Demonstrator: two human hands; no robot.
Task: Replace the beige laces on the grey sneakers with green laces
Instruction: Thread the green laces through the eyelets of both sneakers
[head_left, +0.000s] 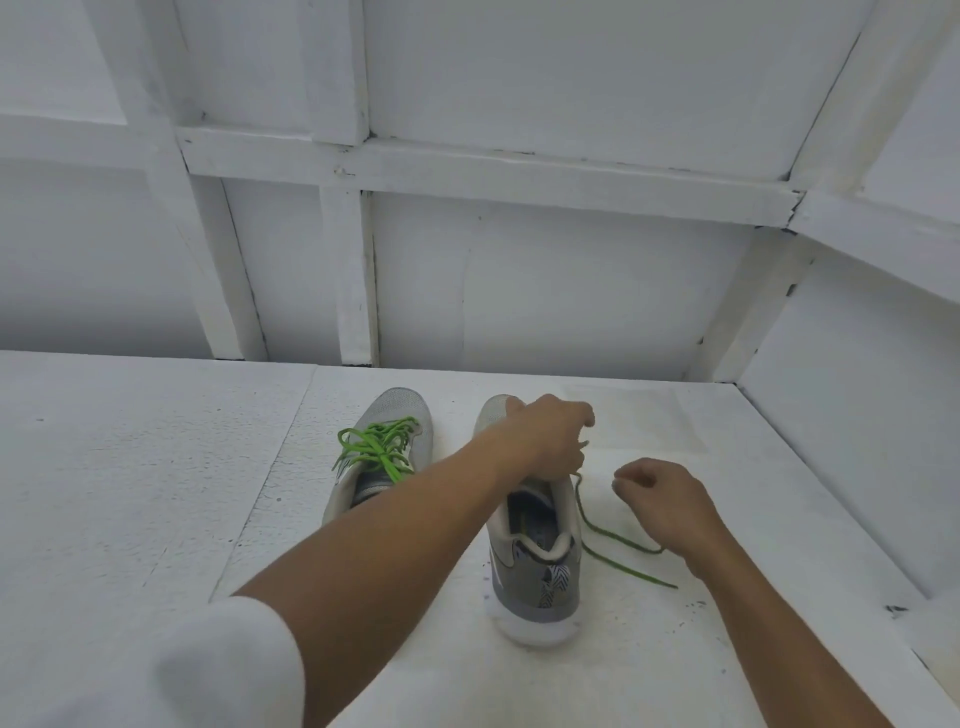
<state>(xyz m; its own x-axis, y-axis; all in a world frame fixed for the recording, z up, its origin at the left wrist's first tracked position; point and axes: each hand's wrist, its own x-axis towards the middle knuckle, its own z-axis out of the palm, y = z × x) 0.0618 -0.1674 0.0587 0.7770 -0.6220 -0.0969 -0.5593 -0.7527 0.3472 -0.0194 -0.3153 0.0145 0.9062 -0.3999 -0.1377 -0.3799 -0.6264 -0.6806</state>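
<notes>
Two grey sneakers stand side by side on the white surface, heels toward me. The left sneaker (400, 415) carries a bright green lace (376, 449) tied in a bow. My left hand (550, 436) lies over the lacing area of the right sneaker (535, 566), fingers curled, pinching a green lace there. That lace (608, 535) trails off the shoe's right side and runs along the surface toward me. My right hand (660, 499) hovers right of the shoe with fingers curled, over the trailing lace; whether it holds the lace is unclear. No beige lace shows.
The white textured table (156, 493) ends at white panelled walls (519, 286) behind and on the right (857, 415). A white sleeve (208, 670) covers my left upper arm at the bottom left.
</notes>
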